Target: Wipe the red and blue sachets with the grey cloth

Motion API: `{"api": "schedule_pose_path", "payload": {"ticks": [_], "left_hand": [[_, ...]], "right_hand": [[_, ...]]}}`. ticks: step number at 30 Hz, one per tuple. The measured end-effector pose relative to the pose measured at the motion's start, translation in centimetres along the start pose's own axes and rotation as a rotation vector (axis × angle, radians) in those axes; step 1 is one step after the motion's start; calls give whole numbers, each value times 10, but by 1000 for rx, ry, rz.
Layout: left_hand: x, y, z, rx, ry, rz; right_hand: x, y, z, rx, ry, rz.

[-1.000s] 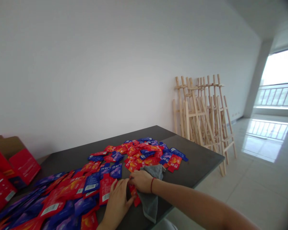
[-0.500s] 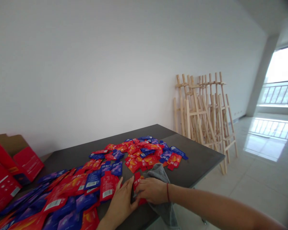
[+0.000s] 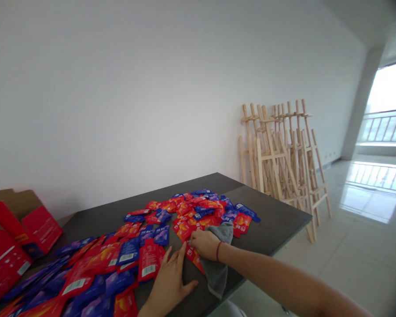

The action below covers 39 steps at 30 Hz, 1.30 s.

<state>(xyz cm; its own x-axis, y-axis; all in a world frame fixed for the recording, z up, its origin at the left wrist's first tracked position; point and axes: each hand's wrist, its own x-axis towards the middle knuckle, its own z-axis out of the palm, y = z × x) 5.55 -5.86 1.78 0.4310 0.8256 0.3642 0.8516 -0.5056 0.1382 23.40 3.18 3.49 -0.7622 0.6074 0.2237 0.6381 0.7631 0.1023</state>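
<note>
A red pouch with orange print (image 3: pixel 192 255) lies on the dark table (image 3: pixel 267 220) between my hands. My left hand (image 3: pixel 170 279) rests flat with its fingers apart, the tips at the pouch's left edge. Bunched in my right hand (image 3: pixel 206 245) is a grey cloth (image 3: pixel 217 278), pressed down on the upper part of that pouch. The cloth's loose end trails over the table toward the near edge. My right hand hides part of the pouch.
Several red and blue pouches heap up at the back (image 3: pixel 198 207), and more spread across the left (image 3: pixel 100 259). An open red cardboard box (image 3: pixel 41 229) stands far left. Wooden easels (image 3: pixel 277 154) lean against the wall past the table's right end.
My right hand and the cloth have moved up and away along the pouch, uncovering more of its print. My left thumb has swung out from the pouch.
</note>
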Motion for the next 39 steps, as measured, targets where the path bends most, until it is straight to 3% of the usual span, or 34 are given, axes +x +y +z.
{"api": "schedule_pose_path", "payload": {"ticks": [6, 12, 19, 23, 32, 39], "left_hand": [[-1, 2, -1, 33, 15, 25], [0, 4, -3, 57, 26, 22], [1, 2, -5, 38, -23, -8], [0, -1, -2, 42, -37, -17], [0, -3, -1, 53, -9, 15], [1, -2, -2, 75, -39, -23]], "right_hand": [[3, 4, 5, 6, -13, 16], [-40, 11, 1, 133, 64, -248], [-78, 13, -3, 203, 77, -399], [-76, 14, -1, 180, 90, -434], [-53, -11, -2, 144, 91, -514], [-77, 7, -5, 159, 81, -458]]}}
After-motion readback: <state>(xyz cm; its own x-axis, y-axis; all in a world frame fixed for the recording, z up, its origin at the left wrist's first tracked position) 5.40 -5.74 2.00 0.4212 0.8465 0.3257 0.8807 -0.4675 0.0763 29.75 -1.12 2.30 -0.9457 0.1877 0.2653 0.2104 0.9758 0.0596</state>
